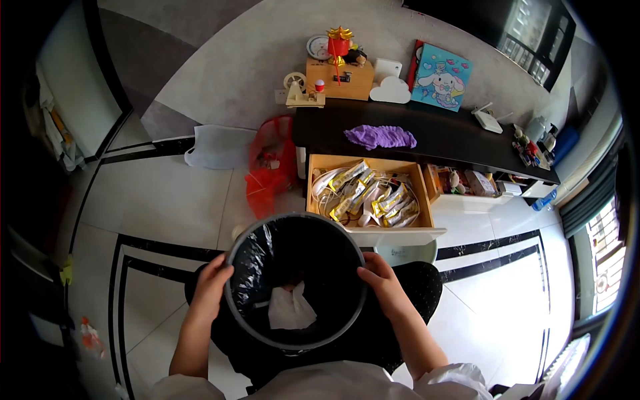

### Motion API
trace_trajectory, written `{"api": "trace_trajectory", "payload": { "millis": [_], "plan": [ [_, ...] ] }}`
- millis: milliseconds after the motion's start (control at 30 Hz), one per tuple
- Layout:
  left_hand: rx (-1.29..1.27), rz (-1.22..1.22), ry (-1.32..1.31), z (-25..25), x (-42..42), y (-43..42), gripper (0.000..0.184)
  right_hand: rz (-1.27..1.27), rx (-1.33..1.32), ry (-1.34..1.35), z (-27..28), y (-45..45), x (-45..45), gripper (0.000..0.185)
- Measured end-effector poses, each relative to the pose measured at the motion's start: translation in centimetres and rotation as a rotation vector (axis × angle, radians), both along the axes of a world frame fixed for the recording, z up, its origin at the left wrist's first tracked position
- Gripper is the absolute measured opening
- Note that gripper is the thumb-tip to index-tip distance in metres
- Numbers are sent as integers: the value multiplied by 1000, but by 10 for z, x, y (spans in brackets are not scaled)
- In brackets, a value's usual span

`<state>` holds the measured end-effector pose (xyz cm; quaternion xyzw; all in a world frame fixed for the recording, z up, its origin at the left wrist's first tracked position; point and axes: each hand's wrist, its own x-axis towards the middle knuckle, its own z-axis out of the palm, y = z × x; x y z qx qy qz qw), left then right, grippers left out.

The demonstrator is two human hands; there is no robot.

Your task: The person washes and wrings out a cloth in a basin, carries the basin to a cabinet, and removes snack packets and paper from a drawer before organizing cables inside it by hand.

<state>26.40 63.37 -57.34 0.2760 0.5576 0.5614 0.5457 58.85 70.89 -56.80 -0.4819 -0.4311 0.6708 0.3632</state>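
One long, dark tabletop (453, 137) lies beyond the open drawer (400, 233), the landmark for all places given. The bin (297, 346), lined with black plastic, is nearer the person than the drawer; its far rim overlaps the drawer's front left corner in view, and contact there cannot be judged. Were the bin raised or pushed forward, that rim might knock the drawer front. The red plastic bag (270, 167) lies on the floor left of the drawer, where a sideways swing of the bin could snag its loose film. Both hands, on the near side of the drawer, grip the bin's rim: left hand (212, 277) and right hand (385, 277) at opposite sides. An uneven lift would probably tilt the bin and shift the white tissue (291, 310) inside it. Smallest are the wrapped packets (350, 200) and pale cord-like loops (321, 198) within the drawer; because they lie mingled, pulling one out could drag others over the edge, perhaps into the bin.
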Motion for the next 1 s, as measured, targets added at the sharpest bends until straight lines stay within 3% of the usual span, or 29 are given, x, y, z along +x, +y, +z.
{"api": "trace_trajectory", "payload": {
  "millis": [33,233,400,700,800,867,1000],
  "plan": [
    [-46,131,21,2,-6,5,42,22,-23,24,5,7,-7,37],
    [166,207,25,40,-74,66,38,146,14,127,12,72,-85,42],
    [138,233,85,17,-118,111,40,160,50,100,-27,121,-134,40],
    [-92,32,120,-53,-160,204,40,99,109,-175,-94,189,-166,42],
    [-327,-46,152,-64,-166,234,40,116,115,-364,-96,202,-169,45],
    [-287,-193,256,-90,-177,253,40,154,139,-582,-94,204,-169,48],
    [-385,-379,291,-112,-179,298,37,178,89,-688,-107,204,-172,54]
  ]
}}
